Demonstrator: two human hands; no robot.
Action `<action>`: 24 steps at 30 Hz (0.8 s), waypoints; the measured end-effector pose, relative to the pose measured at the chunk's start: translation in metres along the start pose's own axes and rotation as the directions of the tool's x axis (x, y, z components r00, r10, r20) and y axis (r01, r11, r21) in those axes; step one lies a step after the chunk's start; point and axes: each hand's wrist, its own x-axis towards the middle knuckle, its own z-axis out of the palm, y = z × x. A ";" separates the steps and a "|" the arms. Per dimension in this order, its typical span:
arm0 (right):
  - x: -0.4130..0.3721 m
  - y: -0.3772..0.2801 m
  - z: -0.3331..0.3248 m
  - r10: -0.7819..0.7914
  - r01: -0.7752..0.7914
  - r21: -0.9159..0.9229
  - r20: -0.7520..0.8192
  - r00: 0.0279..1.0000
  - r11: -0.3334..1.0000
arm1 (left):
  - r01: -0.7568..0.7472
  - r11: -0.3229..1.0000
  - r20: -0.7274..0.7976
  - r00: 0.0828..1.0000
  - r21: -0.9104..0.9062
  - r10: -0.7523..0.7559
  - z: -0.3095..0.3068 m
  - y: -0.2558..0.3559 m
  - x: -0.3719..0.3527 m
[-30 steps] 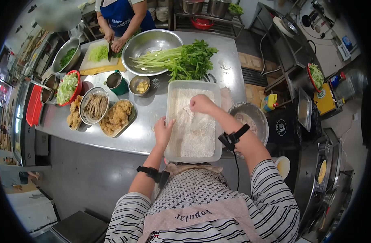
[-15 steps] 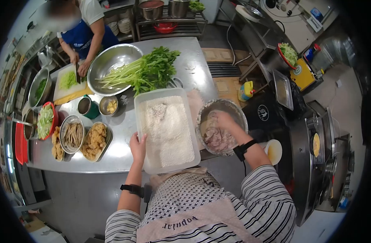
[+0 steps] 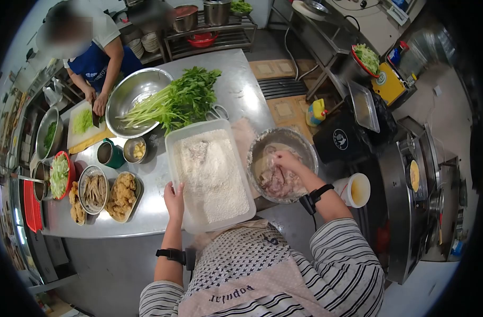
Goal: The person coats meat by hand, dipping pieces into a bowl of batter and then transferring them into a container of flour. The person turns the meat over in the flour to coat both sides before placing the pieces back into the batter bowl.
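Observation:
A rectangular translucent tub (image 3: pixel 212 174) of white flour stands at the table's front edge. Beside its left wall is my left hand (image 3: pixel 174 199), thumb and fingers apart, resting against the rim. To the right of the tub sits a round metal pot (image 3: pixel 311 153) with raw, pale pink meat (image 3: pixel 276 182) in cloudy liquid. My right hand (image 3: pixel 288 160) is inside the pot, its fingers bent and closed on some of the meat.
Celery (image 3: pixel 183 100) lies across a steel bowl (image 3: pixel 117 108). Fried pieces (image 3: pixel 122 195), a strainer bowl (image 3: pixel 93 168) and a green cup (image 3: pixel 110 153) stand left. A co-worker (image 3: pixel 101 53) cuts greens with a cleaver. A white bucket (image 3: pixel 352 190) is at right.
My right hand has lifted slightly within the pot, with meat in its fingers. The head view has shifted a little; my left hand remains at the tub's side.

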 end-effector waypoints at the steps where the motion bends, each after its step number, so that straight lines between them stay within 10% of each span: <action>1: 0.002 -0.005 -0.005 0.097 -0.102 0.343 0.030 0.995 0.934 | 0.000 1.000 -0.005 1.000 0.001 0.000 -0.001 0.002 0.000; 2: 0.003 -0.009 -0.008 0.178 -0.196 0.641 0.092 0.980 0.743 | 0.016 1.000 0.013 1.000 0.005 -0.016 -0.002 0.004 -0.001; 6: 0.027 0.016 -0.002 0.098 -0.158 0.645 0.128 0.987 0.748 | 0.032 0.999 0.030 0.999 -0.015 -0.032 0.000 -0.003 0.001; 9: 0.030 0.004 0.011 -0.057 0.045 -0.062 -0.207 0.977 0.997 | -0.065 0.998 -0.109 0.992 0.004 0.065 0.005 -0.008 -0.001; 12: 0.024 -0.007 0.039 -0.370 0.201 -0.590 -0.181 0.911 0.782 | -0.088 0.989 -0.122 0.987 0.117 0.103 0.008 -0.027 0.004; 14: 0.027 -0.005 0.049 -0.460 0.262 -0.627 -0.174 0.871 0.734 | -0.070 0.993 -0.105 0.991 0.093 0.080 0.005 -0.013 0.003; 20: 0.022 -0.021 0.026 -0.034 0.055 0.068 -0.280 0.959 0.996 | -0.024 0.993 -0.044 0.999 0.114 0.029 -0.004 0.009 -0.001; 24: -0.007 -0.070 -0.010 -0.170 0.158 -0.065 -0.294 0.940 0.985 | -0.020 0.996 -0.068 0.997 0.087 0.026 0.002 -0.002 0.001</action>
